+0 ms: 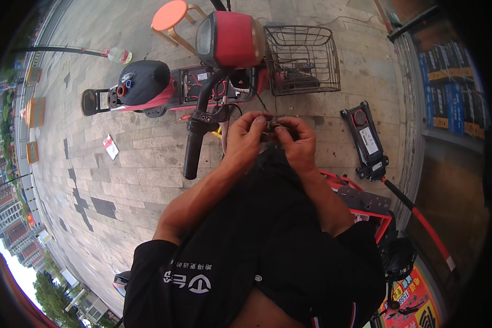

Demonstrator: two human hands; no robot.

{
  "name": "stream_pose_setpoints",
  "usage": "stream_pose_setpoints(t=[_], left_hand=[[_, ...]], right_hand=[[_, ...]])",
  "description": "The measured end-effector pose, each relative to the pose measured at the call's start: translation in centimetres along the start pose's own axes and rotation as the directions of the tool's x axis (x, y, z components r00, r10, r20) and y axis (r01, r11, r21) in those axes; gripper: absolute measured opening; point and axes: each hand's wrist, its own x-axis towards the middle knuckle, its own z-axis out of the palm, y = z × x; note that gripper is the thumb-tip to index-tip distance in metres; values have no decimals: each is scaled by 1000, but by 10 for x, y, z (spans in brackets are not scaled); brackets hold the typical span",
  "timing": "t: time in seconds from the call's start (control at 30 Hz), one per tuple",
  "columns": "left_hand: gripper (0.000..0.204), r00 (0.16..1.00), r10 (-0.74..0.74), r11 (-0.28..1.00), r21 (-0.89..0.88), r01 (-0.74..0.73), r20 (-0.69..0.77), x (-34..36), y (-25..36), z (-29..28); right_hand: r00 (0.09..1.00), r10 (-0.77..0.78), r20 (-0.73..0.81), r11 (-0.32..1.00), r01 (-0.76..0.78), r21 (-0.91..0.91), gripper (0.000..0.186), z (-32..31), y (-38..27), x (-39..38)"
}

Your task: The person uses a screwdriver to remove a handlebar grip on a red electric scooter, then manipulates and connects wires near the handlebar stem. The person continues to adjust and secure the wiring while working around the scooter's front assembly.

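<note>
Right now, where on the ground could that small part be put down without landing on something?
Bare paving lies left of the black handlebar grip, below the small leaflet. A narrower strip runs between the wire basket and the floor jack. It is crowded around the scooter and where both hands pinch the small part.

left hand fingers pinched | right hand pinched, fingertips meeting

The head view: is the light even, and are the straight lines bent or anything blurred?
Head view: bright daylight on the pavement; the rim is dark; paving lines curve toward the edges; the small part between the left hand and right hand is too blurred to identify.
</note>
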Motion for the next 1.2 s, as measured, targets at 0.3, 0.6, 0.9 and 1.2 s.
stream_pose_setpoints(t=[0.3, 0.6, 0.9, 1.2], left_hand=[[19, 999, 44, 998, 39, -45, 19, 2, -3, -5], [19, 999, 30, 1000, -6, -30, 10, 2, 0, -2], [17, 1000, 16, 995, -95, -16, -4, 3, -1, -1], [10, 942, 327, 839, 435, -327, 76, -8, 5, 9]], right_hand=[[999, -32, 25, 999, 32, 30, 18, 6, -2, -1], [997, -64, 32, 998, 63, 19, 18, 7, -4, -2], [995, -76, 65, 996, 72, 60, 24, -4, -2, -4], [996, -33, 79, 994, 25, 103, 35, -11, -8, 0]])
